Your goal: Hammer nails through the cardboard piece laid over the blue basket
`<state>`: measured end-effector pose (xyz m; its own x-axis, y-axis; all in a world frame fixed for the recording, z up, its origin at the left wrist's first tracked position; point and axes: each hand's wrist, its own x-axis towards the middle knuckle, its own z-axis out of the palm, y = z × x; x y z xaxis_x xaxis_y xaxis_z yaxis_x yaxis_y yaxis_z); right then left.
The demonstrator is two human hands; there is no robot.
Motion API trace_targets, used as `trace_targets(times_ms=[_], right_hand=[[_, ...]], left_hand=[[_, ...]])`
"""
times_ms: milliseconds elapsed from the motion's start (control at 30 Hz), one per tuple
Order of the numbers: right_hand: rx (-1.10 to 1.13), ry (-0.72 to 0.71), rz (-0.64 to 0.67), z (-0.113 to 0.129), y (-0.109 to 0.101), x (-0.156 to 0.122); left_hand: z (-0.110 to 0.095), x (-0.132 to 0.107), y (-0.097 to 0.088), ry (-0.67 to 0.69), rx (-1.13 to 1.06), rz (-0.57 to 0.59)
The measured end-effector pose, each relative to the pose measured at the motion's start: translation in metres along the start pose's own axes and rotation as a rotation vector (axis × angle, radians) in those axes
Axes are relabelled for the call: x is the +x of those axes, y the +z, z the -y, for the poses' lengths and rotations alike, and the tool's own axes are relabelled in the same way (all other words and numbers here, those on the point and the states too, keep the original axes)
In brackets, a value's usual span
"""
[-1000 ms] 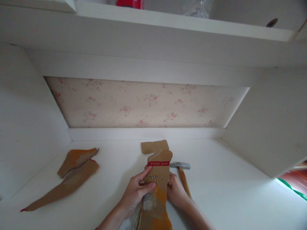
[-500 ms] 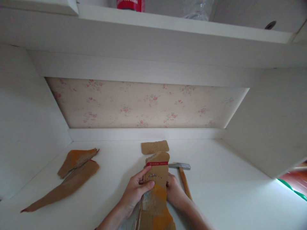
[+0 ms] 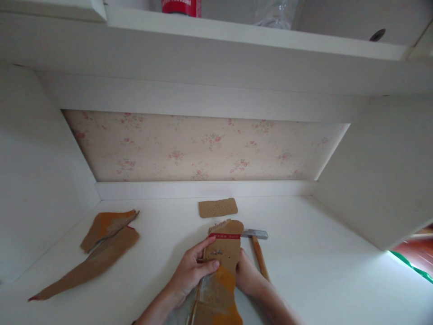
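Note:
Between my two hands is a long piece of cardboard [image 3: 225, 259], brown with orange patches, a red printed band near its far end and a row of small holes. My left hand [image 3: 191, 268] grips its left edge, thumb on top. At the right edge, my right hand [image 3: 248, 275] has its fingers hidden behind the cardboard. A hammer [image 3: 259, 253] with a wooden handle lies just beyond my right hand, its head partly behind the cardboard. Farther back rests a small cardboard strip [image 3: 218, 208] dotted with holes.
Torn cardboard scraps [image 3: 101, 257] lie on the left of the white desktop [image 3: 324, 271]. Side panels rise at both ends. Overhead, a shelf [image 3: 237, 36] holds a red can [image 3: 182, 6] and a clear plastic item [image 3: 275, 13].
The far end of the held cardboard has shifted slightly right and towards me, away from the small strip. Both hands keep their hold.

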<state>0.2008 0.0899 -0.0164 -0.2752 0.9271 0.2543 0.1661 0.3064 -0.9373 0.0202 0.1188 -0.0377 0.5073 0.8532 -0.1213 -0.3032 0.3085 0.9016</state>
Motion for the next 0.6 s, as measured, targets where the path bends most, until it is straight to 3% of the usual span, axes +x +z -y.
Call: trace_targets(times_ms=[333, 600], right_hand=[[0.012, 0.054, -0.058, -0.011, -0.001, -0.004], [0.069, 0.043, -0.02, -0.006, -0.001, -0.003]], left_hand=[[0.008, 0.002, 0.0, -0.025, 0.025, -0.012], [0.011, 0.003, 0.003, -0.01, -0.034, 0.02]])
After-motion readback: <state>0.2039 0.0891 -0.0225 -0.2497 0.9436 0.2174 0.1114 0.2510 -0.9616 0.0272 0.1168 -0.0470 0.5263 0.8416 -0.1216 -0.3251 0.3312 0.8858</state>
